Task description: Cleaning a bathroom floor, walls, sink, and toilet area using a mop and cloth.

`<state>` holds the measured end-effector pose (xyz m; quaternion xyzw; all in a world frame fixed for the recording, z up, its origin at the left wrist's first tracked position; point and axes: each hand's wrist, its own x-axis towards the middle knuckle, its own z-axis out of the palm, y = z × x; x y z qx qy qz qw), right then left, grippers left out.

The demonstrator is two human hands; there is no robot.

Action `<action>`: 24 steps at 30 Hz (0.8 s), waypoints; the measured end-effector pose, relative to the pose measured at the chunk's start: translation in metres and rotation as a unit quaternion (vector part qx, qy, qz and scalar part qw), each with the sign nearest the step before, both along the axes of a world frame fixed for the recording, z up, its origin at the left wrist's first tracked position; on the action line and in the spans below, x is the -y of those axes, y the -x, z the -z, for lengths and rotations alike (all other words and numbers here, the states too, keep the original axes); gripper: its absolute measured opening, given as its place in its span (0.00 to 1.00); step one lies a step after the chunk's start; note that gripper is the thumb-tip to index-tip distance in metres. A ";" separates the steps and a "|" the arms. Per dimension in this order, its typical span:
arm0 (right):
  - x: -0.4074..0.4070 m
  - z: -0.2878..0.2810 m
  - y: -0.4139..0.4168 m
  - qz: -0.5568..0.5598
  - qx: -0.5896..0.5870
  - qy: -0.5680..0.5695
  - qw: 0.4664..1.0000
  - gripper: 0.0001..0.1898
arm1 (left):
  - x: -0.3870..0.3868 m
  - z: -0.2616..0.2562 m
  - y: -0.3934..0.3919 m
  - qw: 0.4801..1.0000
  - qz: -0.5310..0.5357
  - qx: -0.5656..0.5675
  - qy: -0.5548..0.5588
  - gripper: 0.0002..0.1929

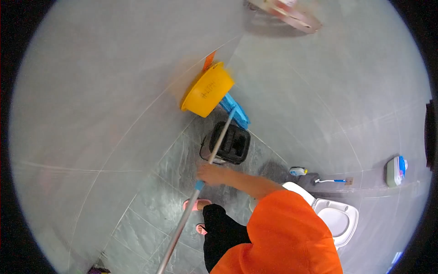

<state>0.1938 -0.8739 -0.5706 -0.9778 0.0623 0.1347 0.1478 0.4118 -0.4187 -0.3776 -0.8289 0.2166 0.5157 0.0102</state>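
My right hand (pixel 210 174) is closed around the metal pole of a mop (pixel 181 219), near a light-blue collar. The pole runs up past a black bucket (pixel 236 144) on the floor to a flat blue mop head (pixel 236 109), beside the bucket's far edge. A yellow plastic basin (pixel 208 90), bearing writing, stands tilted in the corner next to the mop head, with an orange strip (pixel 208 61) behind it. My left hand is out of view; only an orange sleeve shows at the bottom.
Right of me is a white toilet seat and lid (pixel 335 219). Near it are a bottle (pixel 298 171), a blue-and-white brush (pixel 330 180) and a container with a blue top (pixel 397 171). A blurred pinkish object (pixel 291 15) is at the top. Grey tiled walls meet beyond the basin.
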 end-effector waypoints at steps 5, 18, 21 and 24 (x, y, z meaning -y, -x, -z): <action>-0.055 -0.056 0.036 0.009 0.027 -0.050 0.998 0.08 | -0.063 -0.014 -0.001 0.926 -0.187 -0.323 0.045 0.17; 0.004 -0.180 0.090 -0.042 0.008 0.113 0.993 0.07 | -0.081 0.024 0.156 0.959 -0.143 -0.224 0.097 0.13; 0.014 -0.152 0.108 -0.048 -0.032 0.070 0.996 0.06 | -0.052 -0.011 0.195 0.874 -0.311 -0.334 0.169 0.12; 0.051 -0.115 0.133 -0.097 -0.072 0.015 0.993 0.07 | -0.022 -0.025 0.228 0.875 -0.326 -0.356 0.046 0.10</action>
